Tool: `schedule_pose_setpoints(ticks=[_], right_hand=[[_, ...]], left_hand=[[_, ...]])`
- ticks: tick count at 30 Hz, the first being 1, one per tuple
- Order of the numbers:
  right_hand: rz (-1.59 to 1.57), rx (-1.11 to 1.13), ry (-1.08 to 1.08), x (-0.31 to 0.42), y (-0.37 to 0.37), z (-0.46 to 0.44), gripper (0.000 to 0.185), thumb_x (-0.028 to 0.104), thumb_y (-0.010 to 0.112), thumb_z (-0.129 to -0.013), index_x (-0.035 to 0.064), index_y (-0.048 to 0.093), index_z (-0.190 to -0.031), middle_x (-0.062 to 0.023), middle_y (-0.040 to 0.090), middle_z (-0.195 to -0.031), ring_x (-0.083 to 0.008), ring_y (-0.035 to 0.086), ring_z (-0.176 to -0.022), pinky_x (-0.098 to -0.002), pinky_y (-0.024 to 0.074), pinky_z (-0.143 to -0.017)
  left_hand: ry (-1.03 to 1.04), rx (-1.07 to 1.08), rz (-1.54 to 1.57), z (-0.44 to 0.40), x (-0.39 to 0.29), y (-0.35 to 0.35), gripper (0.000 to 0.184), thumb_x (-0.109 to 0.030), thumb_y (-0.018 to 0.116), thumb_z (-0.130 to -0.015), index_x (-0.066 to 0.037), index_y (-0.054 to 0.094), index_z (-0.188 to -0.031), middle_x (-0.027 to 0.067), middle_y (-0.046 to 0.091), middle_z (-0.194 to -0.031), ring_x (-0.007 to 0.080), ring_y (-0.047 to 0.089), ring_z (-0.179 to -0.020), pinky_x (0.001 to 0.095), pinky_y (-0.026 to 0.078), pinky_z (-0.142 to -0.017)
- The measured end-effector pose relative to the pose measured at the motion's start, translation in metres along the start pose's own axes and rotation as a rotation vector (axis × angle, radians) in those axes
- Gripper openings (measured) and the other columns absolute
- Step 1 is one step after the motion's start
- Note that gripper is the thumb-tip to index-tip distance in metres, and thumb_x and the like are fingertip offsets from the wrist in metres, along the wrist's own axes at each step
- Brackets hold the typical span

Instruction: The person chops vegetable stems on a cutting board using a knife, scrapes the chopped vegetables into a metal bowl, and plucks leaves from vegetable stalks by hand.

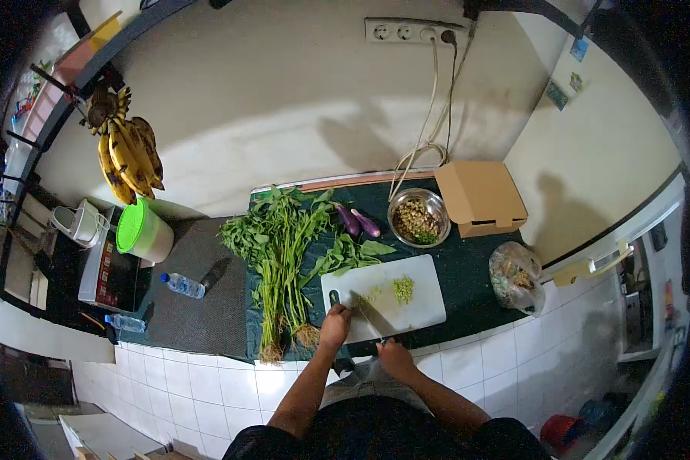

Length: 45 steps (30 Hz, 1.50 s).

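Observation:
A white cutting board (418, 303) lies at the counter's front edge, with a small pile of chopped green pieces (403, 289) on it. My right hand (393, 359) is closed round the handle of a knife (371, 320), whose blade points up and left over the board. On the board's left part my left hand (336, 325) is closed, near the blade; whatever its fingers hold is too small to name. Leafy greens with roots (280, 261) lie left of the board. Behind it are two purple eggplants (348, 220) and a steel bowl (419, 218) of chopped food.
A cardboard box (483, 195) and a filled plastic bag (516, 276) stand at the right. Further left are a water bottle (182, 285), a green-lidded container (147, 232) and a second bottle (126, 323). Bananas (130, 157) hang at upper left.

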State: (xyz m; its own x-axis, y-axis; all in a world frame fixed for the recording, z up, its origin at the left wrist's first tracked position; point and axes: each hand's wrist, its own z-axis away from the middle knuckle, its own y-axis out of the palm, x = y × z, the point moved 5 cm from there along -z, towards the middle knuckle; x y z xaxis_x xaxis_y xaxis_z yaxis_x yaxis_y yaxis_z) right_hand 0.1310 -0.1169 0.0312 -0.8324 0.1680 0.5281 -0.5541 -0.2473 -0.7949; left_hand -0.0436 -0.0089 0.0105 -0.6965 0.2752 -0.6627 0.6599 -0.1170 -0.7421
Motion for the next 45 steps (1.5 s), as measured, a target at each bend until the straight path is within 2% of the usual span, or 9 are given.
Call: schedule_pose_setpoints(ticks=[4, 6, 9, 12, 18, 25, 30, 41, 45], right_hand=[[0.012, -0.018, 0.028, -0.040, -0.022, -0.004, 0.040, 0.034, 0.055, -0.096, -0.0035, 0.058, -0.083, -0.0261, 0.063, -0.072, -0.0423, 0.066, -0.069, -0.0518, 0.0507, -0.056], [0.190, -0.188, -0.296, -0.051, -0.036, -0.012, 0.038, 0.032, 0.056, -0.096, -0.0033, 0.056, -0.081, -0.0243, 0.063, -0.069, -0.0392, 0.065, -0.063, -0.0487, 0.0507, -0.053], [0.266, -0.234, -0.321, -0.070, -0.047, -0.021, 0.037, 0.030, 0.055, -0.096, -0.0045, 0.056, -0.083, -0.0240, 0.062, -0.067, -0.0375, 0.065, -0.062, -0.0461, 0.0518, -0.052], [0.065, 0.001, -0.146, -0.063, -0.074, -0.026, 0.039, 0.031, 0.053, -0.097, -0.0058, 0.056, -0.084, -0.0249, 0.063, -0.069, -0.0406, 0.065, -0.065, -0.0490, 0.0519, -0.055], [-0.023, 0.225, -0.166, -0.052, -0.068, -0.044, 0.044, 0.033, 0.046, -0.100, -0.0094, 0.057, -0.093, -0.0258, 0.065, -0.073, -0.0467, 0.065, -0.072, -0.0540, 0.0520, -0.065], [0.031, 0.197, -0.179, -0.050, -0.064, -0.059, 0.040, 0.031, 0.048, -0.098, -0.0078, 0.056, -0.101, -0.0254, 0.066, -0.077, -0.0422, 0.067, -0.073, -0.0524, 0.0537, -0.066], [0.009, 0.181, -0.245, -0.041, -0.069, -0.066, 0.038, 0.030, 0.052, -0.097, -0.0058, 0.062, -0.089, -0.0254, 0.066, -0.078, -0.0428, 0.067, -0.074, -0.0506, 0.0532, -0.063], [-0.006, 0.156, -0.140, -0.037, -0.057, -0.073, 0.035, 0.030, 0.055, -0.094, -0.0038, 0.064, -0.089, -0.0247, 0.066, -0.077, -0.0436, 0.067, -0.073, -0.0515, 0.0534, -0.065], [-0.055, 0.174, -0.174, -0.040, -0.043, -0.089, 0.036, 0.031, 0.055, -0.094, -0.0032, 0.063, -0.089, -0.0245, 0.066, -0.079, -0.0434, 0.067, -0.075, -0.0515, 0.0538, -0.066]], left_hand=[[-0.034, 0.040, -0.034, 0.001, -0.009, 0.005, 0.019, -0.012, 0.054, -0.087, -0.005, 0.068, -0.099, 0.0194, 0.064, -0.102, 0.0394, 0.061, -0.097, 0.0454, 0.052, -0.081], [-0.055, 0.073, -0.081, -0.005, -0.016, 0.008, 0.021, -0.013, 0.054, -0.087, -0.005, 0.067, -0.101, 0.0196, 0.064, -0.103, 0.0399, 0.061, -0.097, 0.0453, 0.052, -0.082], [-0.043, 0.104, -0.084, -0.020, -0.035, 0.018, 0.022, -0.014, 0.053, -0.089, -0.005, 0.067, -0.103, 0.0195, 0.063, -0.105, 0.0399, 0.060, -0.098, 0.0452, 0.052, -0.083], [-0.067, 0.063, -0.066, -0.028, -0.043, 0.032, 0.022, -0.016, 0.052, -0.090, -0.008, 0.068, -0.102, 0.0167, 0.064, -0.105, 0.0377, 0.061, -0.099, 0.0453, 0.052, -0.083], [-0.178, 0.103, -0.180, -0.032, -0.065, 0.031, 0.023, -0.012, 0.054, -0.087, -0.010, 0.067, -0.106, 0.0129, 0.062, -0.106, 0.0353, 0.061, -0.098, 0.0449, 0.053, -0.081], [-0.134, -0.004, -0.176, -0.029, -0.064, 0.037, 0.023, -0.009, 0.055, -0.083, -0.008, 0.067, -0.104, 0.0129, 0.061, -0.101, 0.0350, 0.061, -0.096, 0.0443, 0.052, -0.079], [-0.123, -0.003, -0.202, -0.028, -0.063, 0.037, 0.020, -0.009, 0.055, -0.084, -0.007, 0.068, -0.098, 0.0122, 0.063, -0.101, 0.0341, 0.061, -0.096, 0.0432, 0.052, -0.080], [-0.191, -0.057, -0.135, -0.024, -0.057, 0.035, 0.021, -0.011, 0.059, -0.083, -0.010, 0.071, -0.101, 0.0102, 0.066, -0.098, 0.0315, 0.062, -0.094, 0.0418, 0.054, -0.077], [-0.133, -0.057, -0.260, -0.027, -0.060, 0.034, 0.020, -0.013, 0.061, -0.083, -0.011, 0.072, -0.100, 0.0088, 0.068, -0.098, 0.0311, 0.062, -0.090, 0.0420, 0.053, -0.075]])
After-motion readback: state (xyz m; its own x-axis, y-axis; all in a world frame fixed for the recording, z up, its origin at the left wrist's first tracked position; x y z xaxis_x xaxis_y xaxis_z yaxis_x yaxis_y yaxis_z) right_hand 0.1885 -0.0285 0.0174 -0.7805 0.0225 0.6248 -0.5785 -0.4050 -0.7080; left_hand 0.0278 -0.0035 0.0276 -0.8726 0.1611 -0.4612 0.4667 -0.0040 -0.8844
